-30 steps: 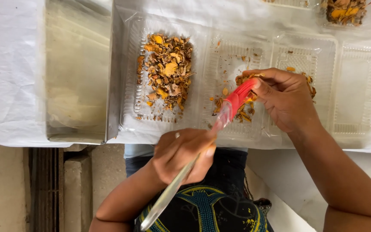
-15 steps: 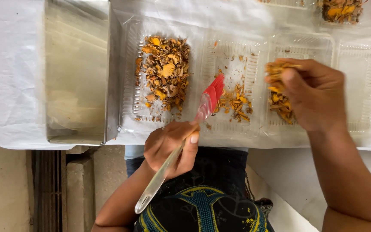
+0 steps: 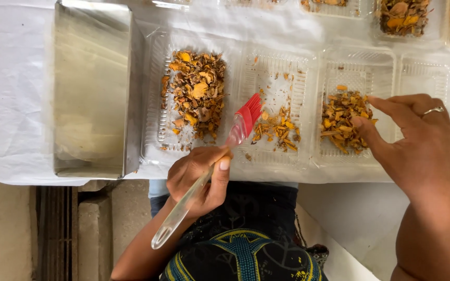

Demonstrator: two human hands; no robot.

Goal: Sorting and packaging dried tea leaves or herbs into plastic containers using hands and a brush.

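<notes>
Holding brush (image 3: 220, 151) in left hand (image 3: 196, 179), right hand (image 3: 417, 140) touching flakes (image 3: 342, 119)

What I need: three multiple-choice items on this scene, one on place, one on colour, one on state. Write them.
1. The metal pan lies: A left of the clear trays; B right of them; C on them.
2. The brush bristles are: A blue; B red; C white.
3. The left hand: A is empty; B grips the brush handle; C rests flat.
Answers: 1 A, the pan sits at the row's left end; 2 B, the tuft is red; 3 B, fingers wrap the handle.
</notes>
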